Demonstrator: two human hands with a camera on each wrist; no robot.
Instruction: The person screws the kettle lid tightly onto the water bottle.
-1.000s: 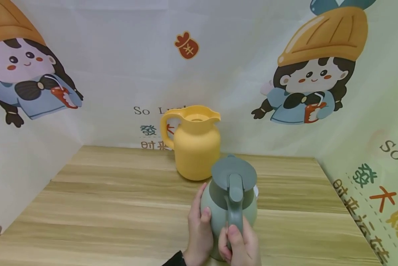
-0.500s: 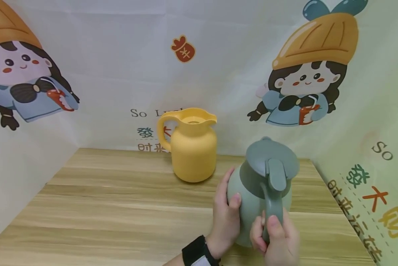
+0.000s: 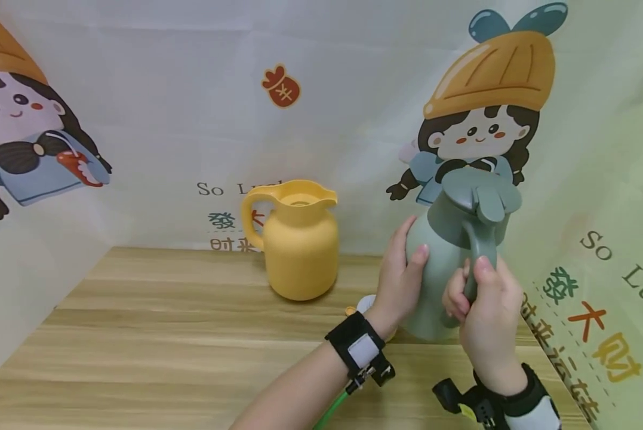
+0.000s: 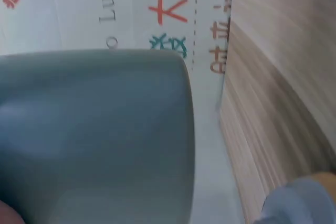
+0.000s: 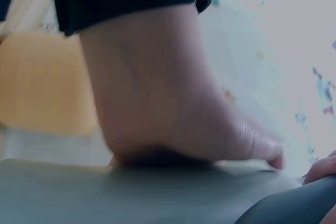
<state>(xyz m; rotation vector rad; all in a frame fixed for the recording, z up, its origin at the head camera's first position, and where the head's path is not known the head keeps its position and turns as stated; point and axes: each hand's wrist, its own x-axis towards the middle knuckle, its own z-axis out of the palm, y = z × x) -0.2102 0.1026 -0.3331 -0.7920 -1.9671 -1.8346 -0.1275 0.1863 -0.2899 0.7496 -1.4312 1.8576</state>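
Observation:
A pale green thermos jug (image 3: 440, 272) with a grey-green lid and handle is held up off the table, slightly tilted. My left hand (image 3: 399, 280) grips its body from the left, thumb toward me. My right hand (image 3: 488, 310) has its fingers curled round the handle. The left wrist view shows the jug's lower body (image 4: 105, 135) apart from the wooden surface. In the right wrist view, the left hand (image 5: 168, 98) lies against the jug's side. A yellow jug (image 3: 302, 254) without a visible lid stands upright to the left, its handle pointing left.
A small white-and-orange object (image 3: 366, 303) sits on the wooden table (image 3: 192, 334), mostly hidden behind the left wrist. Printed cloth (image 3: 353, 119) walls the table at the back and sides. A green cable (image 3: 332, 411) runs from the left wrist strap.
Both hands have lifted the green jug and carried it right and farther from me. The small white-and-orange object shows more now. The head view has shifted slightly; the yellow jug stays put.

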